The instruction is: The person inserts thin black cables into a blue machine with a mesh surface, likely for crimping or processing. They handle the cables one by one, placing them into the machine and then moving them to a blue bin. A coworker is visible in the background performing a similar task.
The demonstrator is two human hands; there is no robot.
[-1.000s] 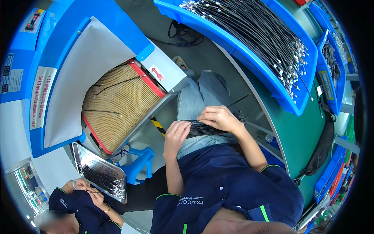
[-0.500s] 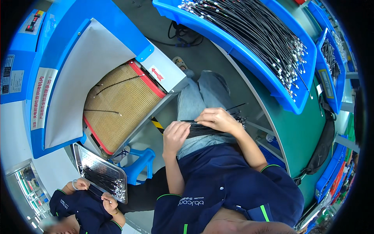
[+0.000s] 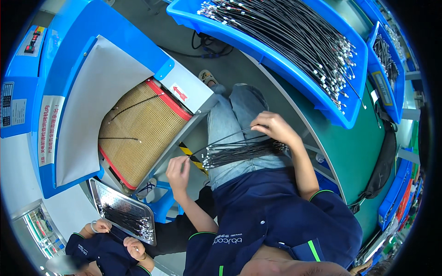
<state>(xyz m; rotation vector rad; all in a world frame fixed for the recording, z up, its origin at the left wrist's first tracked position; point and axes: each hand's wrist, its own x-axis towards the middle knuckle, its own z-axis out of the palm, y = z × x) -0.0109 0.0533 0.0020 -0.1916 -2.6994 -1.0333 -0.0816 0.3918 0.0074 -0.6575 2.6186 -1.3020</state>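
A bundle of thin black cables point(image 3: 241, 152) with small metal ends lies across my lap. My right hand point(image 3: 272, 129) grips the bundle at its right end. My left hand point(image 3: 178, 169) pinches the tip of one single cable point(image 3: 221, 138) drawn out to the left of the bundle, near the edge of the mesh conveyor belt point(image 3: 140, 131). Two loose cables lie on that tan belt.
A blue machine housing point(image 3: 69, 69) surrounds the belt at left. A long blue bin point(image 3: 294, 41) full of black cables sits on the green table point(image 3: 354, 152) to the right. Below left, another person's hands point(image 3: 117, 234) work at a perforated metal tray point(image 3: 122, 211) of cables.
My left hand has moved left and down, away from the bundle, pulling one cable out. The other person's hands shifted at the tray.
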